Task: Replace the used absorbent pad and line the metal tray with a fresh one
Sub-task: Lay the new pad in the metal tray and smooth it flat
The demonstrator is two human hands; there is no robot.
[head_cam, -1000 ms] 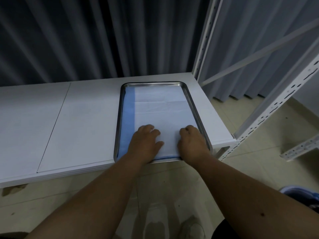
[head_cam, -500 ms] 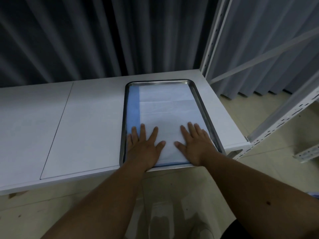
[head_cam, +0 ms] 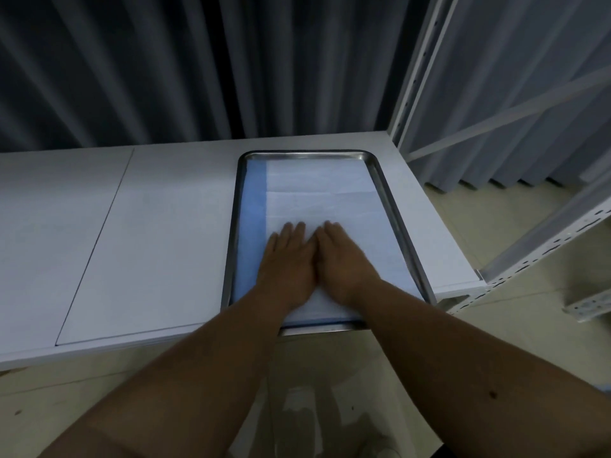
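We see the metal tray (head_cam: 401, 226) at the right end of the white table (head_cam: 148, 233), lined with the absorbent pad (head_cam: 317, 200), white with blue borders. Our left hand (head_cam: 287, 266) and right hand (head_cam: 344, 262) lie flat on the pad, side by side and touching, fingers straight.

The white table (head_cam: 158, 233) consists of flat panels separated by a thin dark seam on its left portion. The metal tray (head_cam: 401, 226) lies directly on the table at the right end, spanning from near the back edge to slightly past the front edge, near the right edge.
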